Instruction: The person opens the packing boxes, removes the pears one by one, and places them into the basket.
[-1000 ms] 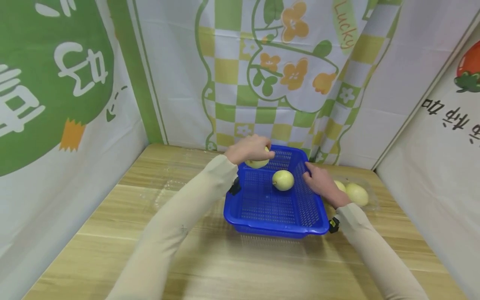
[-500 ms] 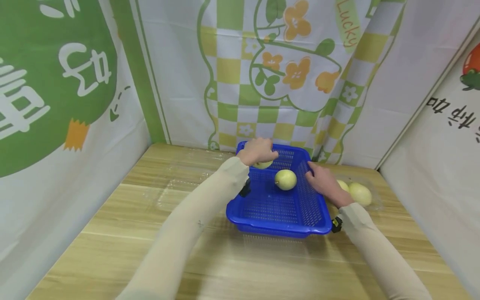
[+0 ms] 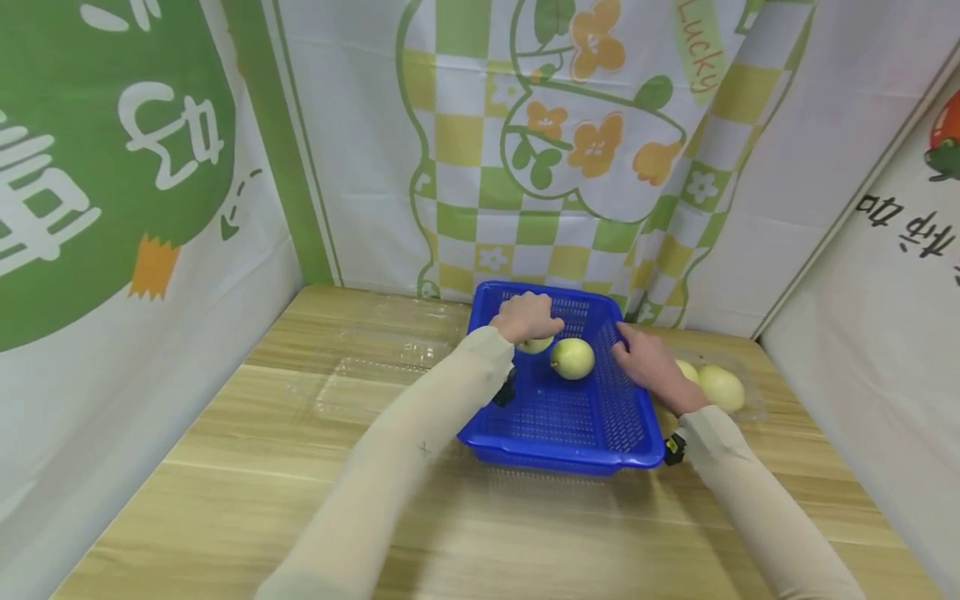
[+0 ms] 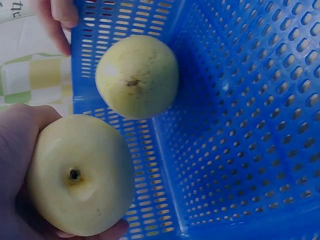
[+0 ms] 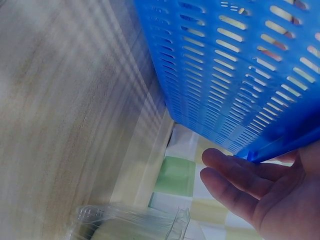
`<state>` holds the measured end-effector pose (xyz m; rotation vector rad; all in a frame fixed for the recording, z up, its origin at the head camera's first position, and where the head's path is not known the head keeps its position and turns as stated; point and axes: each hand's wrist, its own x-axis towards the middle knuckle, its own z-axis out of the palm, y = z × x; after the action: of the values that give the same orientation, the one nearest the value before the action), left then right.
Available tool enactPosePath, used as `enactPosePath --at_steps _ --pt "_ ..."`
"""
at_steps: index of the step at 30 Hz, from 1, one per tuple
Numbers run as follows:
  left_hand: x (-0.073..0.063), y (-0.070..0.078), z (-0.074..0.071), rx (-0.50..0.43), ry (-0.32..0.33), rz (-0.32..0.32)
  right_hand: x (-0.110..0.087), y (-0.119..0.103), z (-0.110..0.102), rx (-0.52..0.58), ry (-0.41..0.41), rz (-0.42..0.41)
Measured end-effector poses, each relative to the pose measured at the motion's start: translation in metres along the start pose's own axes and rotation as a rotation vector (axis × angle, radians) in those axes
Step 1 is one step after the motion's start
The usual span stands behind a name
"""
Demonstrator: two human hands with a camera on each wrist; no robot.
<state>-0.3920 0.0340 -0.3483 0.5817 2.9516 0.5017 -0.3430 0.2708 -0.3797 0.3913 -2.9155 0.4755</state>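
A blue perforated plastic basket (image 3: 558, 457) stands on the wooden table. My left hand (image 3: 527, 315) is inside its far left part, gripping a pale yellow-green pear (image 4: 82, 175). In the left wrist view the fingers wrap the fruit from the side, and its stem end faces the camera. Just to the right of it, a second pear (image 3: 572, 358) lies in the basket. My right hand (image 3: 651, 362) holds the basket's right rim; in the right wrist view the fingers (image 5: 235, 180) curl beneath the rim, while the thumb is mostly hidden.
On the right, behind my right forearm, more pears (image 3: 722, 389) sit in a clear plastic container (image 3: 757, 408). Another clear plastic container (image 3: 360, 392) lies on the left of the table. A printed curtain (image 3: 465, 208) hangs behind the basket, with fabric walls on both sides.
My left hand has moved right and down into the basket with its pear, close beside the other pear. My right hand stays on the rim.
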Motion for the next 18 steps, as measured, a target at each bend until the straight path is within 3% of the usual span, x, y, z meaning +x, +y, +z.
enactPosePath --at_steps 13,18 --pt "0.013 -0.009 0.022 0.022 -0.007 -0.097 0.001 0.001 0.001 -0.006 0.005 0.003" --pt "0.013 -0.011 0.026 0.016 0.003 -0.098 0.001 0.001 0.002 0.000 0.010 -0.002"
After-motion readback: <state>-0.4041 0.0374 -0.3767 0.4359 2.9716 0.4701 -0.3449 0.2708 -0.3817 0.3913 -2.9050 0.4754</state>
